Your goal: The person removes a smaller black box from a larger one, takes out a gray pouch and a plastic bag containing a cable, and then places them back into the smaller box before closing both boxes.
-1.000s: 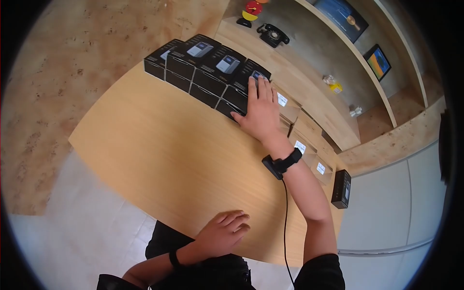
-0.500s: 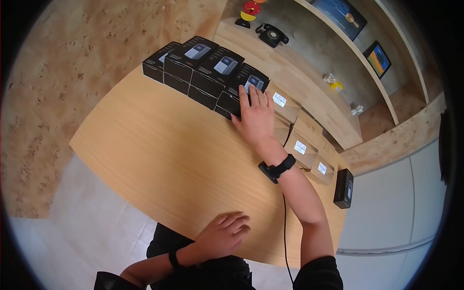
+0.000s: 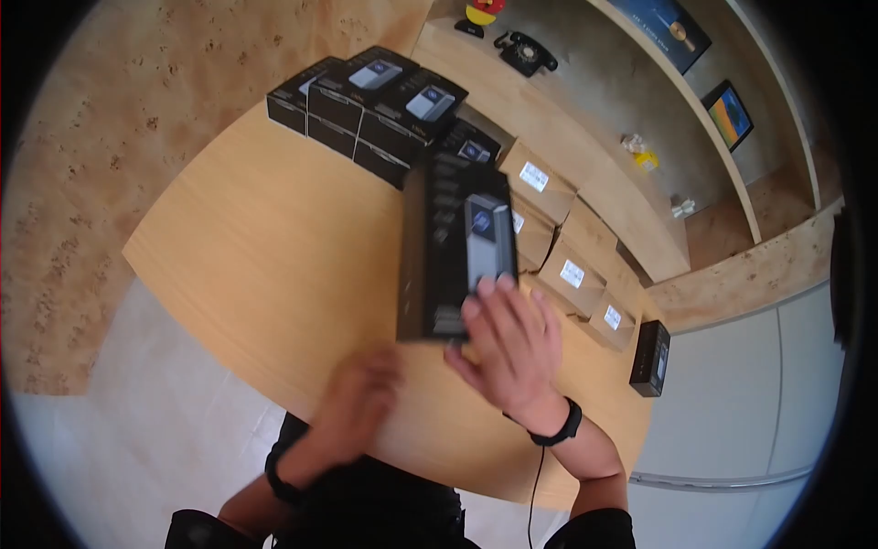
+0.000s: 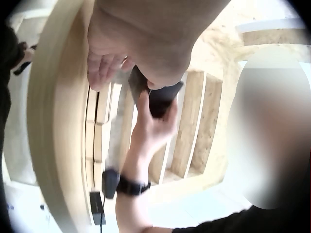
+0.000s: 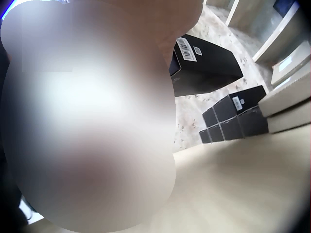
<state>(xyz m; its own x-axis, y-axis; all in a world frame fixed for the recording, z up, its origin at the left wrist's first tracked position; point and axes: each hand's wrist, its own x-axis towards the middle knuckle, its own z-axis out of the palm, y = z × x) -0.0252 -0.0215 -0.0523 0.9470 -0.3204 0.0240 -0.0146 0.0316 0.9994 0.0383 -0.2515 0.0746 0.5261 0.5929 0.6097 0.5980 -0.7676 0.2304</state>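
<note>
My right hand [image 3: 514,352] grips the near end of a black printed box [image 3: 434,247], with a picture of a silver device on its top face. In the left wrist view the thumb and fingers of that hand straddle the box [image 4: 164,99]. The right wrist view shows the box [image 5: 209,65] raised over the table. My left hand [image 3: 355,403], blurred by motion, is over the table's front edge with its fingers loosely bent and holding nothing. Beyond the held box stands a stack of similar black boxes [image 3: 334,133] at the table's far end.
Brown cardboard boxes [image 3: 576,270] with white labels line the right side of the wooden table [image 3: 265,247]. A single black box [image 3: 650,359] stands near the right edge. Behind are wooden shelves with a black telephone [image 3: 526,53] and framed pictures. A cable hangs from the right wrist.
My right hand has taken the nearest top box off the black stack and brought it toward me, leaving a lower box there exposed. The left hand has moved left.
</note>
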